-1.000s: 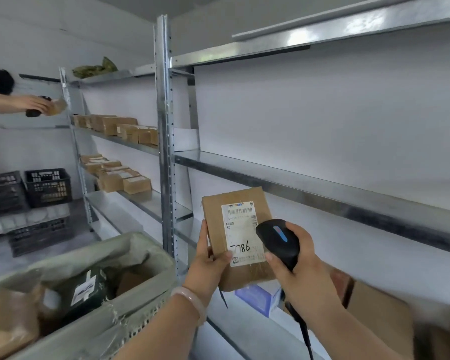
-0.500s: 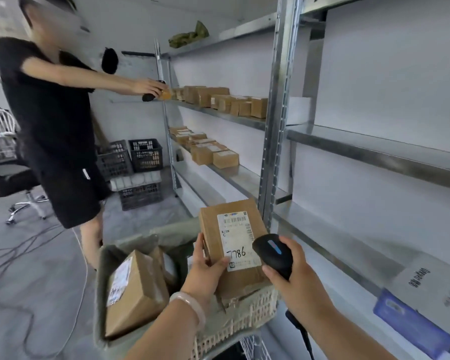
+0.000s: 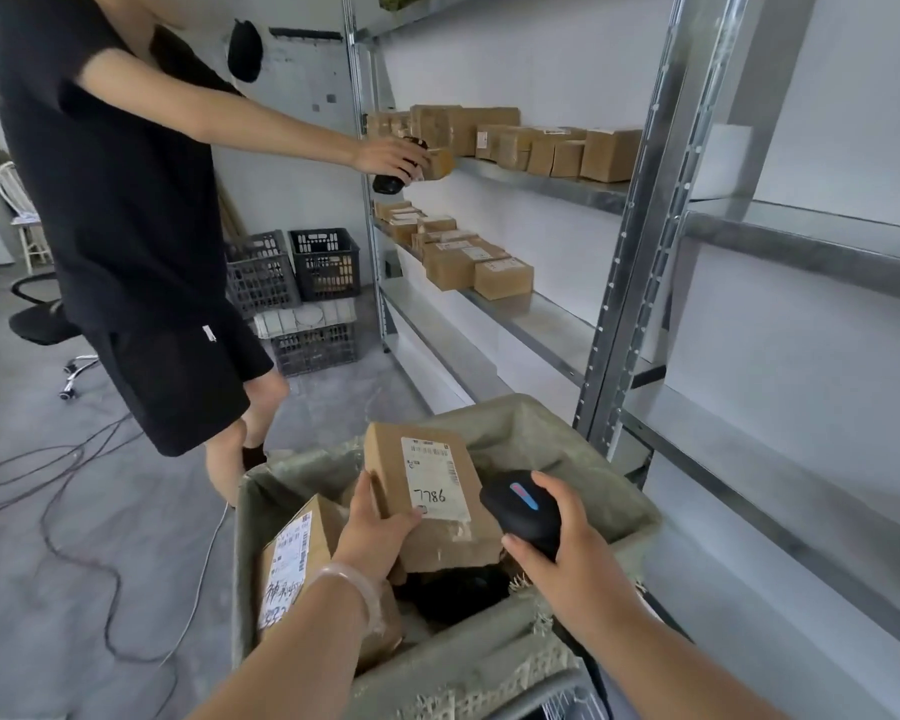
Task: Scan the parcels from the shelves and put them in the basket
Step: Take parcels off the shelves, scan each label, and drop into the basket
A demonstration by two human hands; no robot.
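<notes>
My left hand (image 3: 372, 532) grips a brown cardboard parcel (image 3: 427, 501) by its left edge; its white label reads 7786. The parcel hangs over the open basket (image 3: 619, 506), which is lined with grey-green cloth. My right hand (image 3: 562, 553) holds a black barcode scanner (image 3: 523, 514) just right of the parcel. Inside the basket lies another labelled box (image 3: 294, 556) at the left, partly hidden by my left forearm. More brown parcels (image 3: 500, 137) stand on the metal shelves (image 3: 541, 181) farther back.
A person in black (image 3: 120, 200) stands left of the basket, reaching a scanner to the upper shelf. Black crates (image 3: 302, 272) are stacked against the far wall. Cables (image 3: 74, 511) trail over the grey floor. An office chair (image 3: 42, 324) stands at the left.
My view has swung left and down, from the shelf to the basket. The parcel and scanner have come down with my hands and now hang over the basket.
</notes>
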